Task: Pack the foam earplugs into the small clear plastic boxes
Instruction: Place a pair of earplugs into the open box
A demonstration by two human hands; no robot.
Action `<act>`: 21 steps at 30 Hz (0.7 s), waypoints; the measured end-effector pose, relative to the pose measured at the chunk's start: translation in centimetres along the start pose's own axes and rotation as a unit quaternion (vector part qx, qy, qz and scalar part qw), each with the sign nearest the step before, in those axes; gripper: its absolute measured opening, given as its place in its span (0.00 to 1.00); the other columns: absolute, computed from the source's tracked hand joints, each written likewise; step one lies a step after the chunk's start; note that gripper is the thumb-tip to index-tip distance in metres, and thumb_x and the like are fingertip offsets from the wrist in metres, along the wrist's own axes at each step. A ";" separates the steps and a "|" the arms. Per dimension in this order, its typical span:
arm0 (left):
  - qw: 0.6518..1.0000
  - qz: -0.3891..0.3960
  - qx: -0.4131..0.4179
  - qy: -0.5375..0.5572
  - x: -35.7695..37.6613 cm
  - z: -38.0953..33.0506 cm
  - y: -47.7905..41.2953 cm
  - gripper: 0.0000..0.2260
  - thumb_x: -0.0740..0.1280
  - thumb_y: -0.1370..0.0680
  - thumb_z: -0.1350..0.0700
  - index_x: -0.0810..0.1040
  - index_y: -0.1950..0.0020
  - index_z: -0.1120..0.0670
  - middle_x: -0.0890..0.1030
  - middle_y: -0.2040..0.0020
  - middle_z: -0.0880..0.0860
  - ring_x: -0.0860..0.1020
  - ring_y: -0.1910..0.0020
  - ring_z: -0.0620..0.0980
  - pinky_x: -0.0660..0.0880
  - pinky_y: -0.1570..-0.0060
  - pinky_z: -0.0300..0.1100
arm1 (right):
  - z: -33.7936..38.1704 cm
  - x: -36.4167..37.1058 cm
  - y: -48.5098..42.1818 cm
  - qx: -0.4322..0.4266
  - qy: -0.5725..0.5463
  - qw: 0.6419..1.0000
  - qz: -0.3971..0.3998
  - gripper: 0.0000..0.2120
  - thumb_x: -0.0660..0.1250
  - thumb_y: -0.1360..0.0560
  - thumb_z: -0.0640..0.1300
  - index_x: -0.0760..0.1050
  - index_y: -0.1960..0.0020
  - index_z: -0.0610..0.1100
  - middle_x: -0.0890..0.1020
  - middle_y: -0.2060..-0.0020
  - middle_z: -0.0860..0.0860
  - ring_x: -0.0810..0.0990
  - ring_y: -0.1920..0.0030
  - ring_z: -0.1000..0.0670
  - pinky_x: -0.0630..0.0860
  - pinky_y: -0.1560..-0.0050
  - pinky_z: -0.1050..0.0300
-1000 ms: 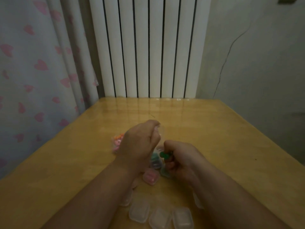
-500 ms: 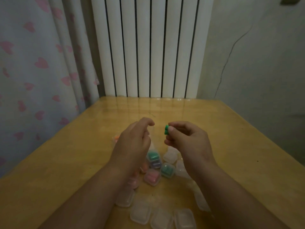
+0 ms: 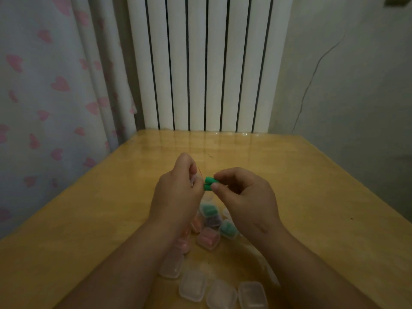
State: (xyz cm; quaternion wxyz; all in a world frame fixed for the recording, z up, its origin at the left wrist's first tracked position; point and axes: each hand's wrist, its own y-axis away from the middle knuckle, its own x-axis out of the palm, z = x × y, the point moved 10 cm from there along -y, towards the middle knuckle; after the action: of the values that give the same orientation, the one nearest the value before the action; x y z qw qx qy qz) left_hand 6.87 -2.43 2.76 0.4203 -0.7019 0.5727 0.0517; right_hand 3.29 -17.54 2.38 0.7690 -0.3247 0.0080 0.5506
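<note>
Above the wooden table (image 3: 312, 192), my right hand (image 3: 243, 197) pinches two green foam earplugs (image 3: 210, 183) side by side between thumb and fingers. My left hand (image 3: 178, 192) is curled round a small clear plastic box (image 3: 196, 179), mostly hidden behind its fingers, right beside the earplugs. Below the hands lie closed clear boxes filled with earplugs: green ones (image 3: 209, 209) (image 3: 227, 228), a purple one (image 3: 213, 220) and pink ones (image 3: 208, 238). Several empty clear boxes (image 3: 191, 286) sit along the near edge.
A white radiator (image 3: 205, 63) stands behind the table's far edge. A curtain with pink hearts (image 3: 49, 85) hangs at the left. A grey wall with a thin crack (image 3: 316, 63) is at the right.
My right hand rose from the pile with green earplugs and moved left to meet my left hand. My left hand stayed raised, holding the clear box.
</note>
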 end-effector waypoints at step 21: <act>0.917 0.111 -0.165 0.346 3.4 1.8 0.7 0.08 0.66 0.22 0.65 0.68 0.51 0.56 0.82 0.60 0.62 0.83 0.68 0.54 0.82 0.64 0.46 | -3.3 -1.0 -0.5 0.102 0.014 0.994 -0.031 0.05 0.70 0.27 0.49 0.76 0.52 0.54 0.78 0.56 0.58 0.76 0.60 0.59 0.70 0.64 0.66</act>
State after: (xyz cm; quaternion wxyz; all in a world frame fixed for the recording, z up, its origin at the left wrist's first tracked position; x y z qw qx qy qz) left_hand 8.18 -3.79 -0.62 0.0663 -0.6672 0.7399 -0.0542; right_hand 4.50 -20.15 0.36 0.8146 -0.2525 0.0645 0.5183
